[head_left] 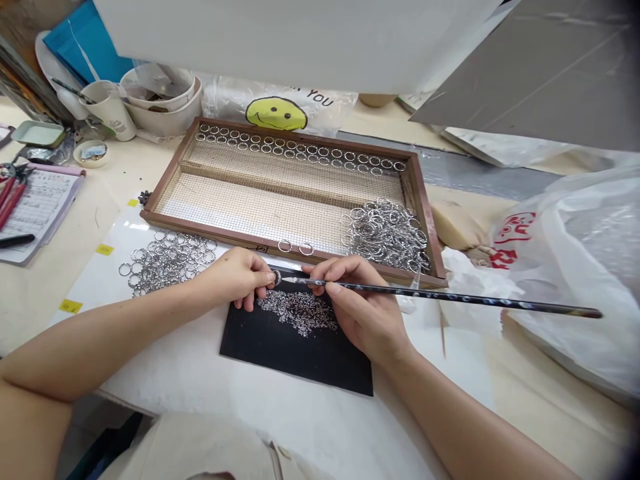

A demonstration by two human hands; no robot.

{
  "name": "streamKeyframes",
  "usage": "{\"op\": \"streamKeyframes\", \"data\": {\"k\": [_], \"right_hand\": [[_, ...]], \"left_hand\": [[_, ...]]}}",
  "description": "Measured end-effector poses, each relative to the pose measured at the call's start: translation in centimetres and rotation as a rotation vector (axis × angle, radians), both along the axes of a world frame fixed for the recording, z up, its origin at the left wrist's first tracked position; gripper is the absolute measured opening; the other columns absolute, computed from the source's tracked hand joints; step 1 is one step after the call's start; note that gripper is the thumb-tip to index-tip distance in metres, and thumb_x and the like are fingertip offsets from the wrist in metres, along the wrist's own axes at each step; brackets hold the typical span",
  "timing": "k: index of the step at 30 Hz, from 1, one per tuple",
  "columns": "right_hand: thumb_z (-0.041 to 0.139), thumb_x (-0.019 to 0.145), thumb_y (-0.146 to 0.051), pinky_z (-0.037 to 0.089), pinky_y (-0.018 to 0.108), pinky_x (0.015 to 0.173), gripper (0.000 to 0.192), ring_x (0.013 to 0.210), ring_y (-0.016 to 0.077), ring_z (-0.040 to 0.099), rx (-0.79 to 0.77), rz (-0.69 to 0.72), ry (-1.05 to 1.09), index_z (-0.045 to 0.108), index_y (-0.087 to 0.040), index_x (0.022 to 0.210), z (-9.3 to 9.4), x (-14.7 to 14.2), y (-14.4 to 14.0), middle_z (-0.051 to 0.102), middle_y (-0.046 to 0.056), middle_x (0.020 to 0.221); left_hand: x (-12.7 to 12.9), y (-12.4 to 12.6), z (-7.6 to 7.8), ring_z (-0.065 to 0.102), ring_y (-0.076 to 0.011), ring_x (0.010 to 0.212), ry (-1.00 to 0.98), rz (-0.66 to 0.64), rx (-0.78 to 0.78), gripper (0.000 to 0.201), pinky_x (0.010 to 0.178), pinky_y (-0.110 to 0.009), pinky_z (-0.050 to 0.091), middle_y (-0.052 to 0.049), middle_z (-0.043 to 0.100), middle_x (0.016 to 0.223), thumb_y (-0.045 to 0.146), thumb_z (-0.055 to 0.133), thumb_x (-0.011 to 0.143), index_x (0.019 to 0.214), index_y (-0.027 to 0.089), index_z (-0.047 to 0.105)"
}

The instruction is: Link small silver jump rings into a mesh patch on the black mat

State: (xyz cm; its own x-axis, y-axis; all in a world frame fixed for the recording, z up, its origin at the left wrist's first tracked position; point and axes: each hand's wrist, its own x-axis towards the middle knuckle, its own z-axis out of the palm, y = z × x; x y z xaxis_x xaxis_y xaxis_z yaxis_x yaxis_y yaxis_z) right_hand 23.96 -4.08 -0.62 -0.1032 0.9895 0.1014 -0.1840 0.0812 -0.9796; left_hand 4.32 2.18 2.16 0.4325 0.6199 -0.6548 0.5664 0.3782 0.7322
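Our left hand (239, 277) pinches a small metal ring (277, 277) between thumb and fingertips, just above the far edge of a black mat (300, 360) that lies on the white sheet (210, 380) covering the counter (45, 287). Our right hand (360, 303) holds a long dark brush (450, 298) like a pen, fingers pressed together around its shaft, its tip touching the ring while the handle runs out to the right. Under both hands, a scatter of tiny silver beads (300, 312) sits on the mat. Just beyond our hands lies a wooden tray (430, 220) with a wire-mesh floor; rows of rings (300, 150) line its far side, a heap of rings (385, 233) fills its near right corner, and two single rings (295, 248) rest near its front rim. Another pile of loose rings (167, 260) lies on the sheet to the left of our left hand. A white plastic bag (575, 267) bulges at the right.
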Motion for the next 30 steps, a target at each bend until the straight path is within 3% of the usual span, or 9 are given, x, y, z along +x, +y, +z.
{"op": "streamKeyframes", "data": {"k": [30], "right_hand": [[0.059, 0.084, -0.023, 0.046, 0.037, 0.076, 0.004, 0.072, 0.0142, 0.054, 0.004, -0.017, -0.043, 0.056, -0.025, 0.083, 0.01, -0.12, 0.03, 0.059, -0.001, 0.081]], "left_hand": [[0.13, 0.06, 0.17, 0.051, -0.0056, 0.037, 0.0, 0.0, -0.001, 0.019, 0.035, -0.019, 0.036, 0.002, 0.061, 0.061, 0.028, 0.054, 0.085, 0.072, 0.014, 0.058]]}}
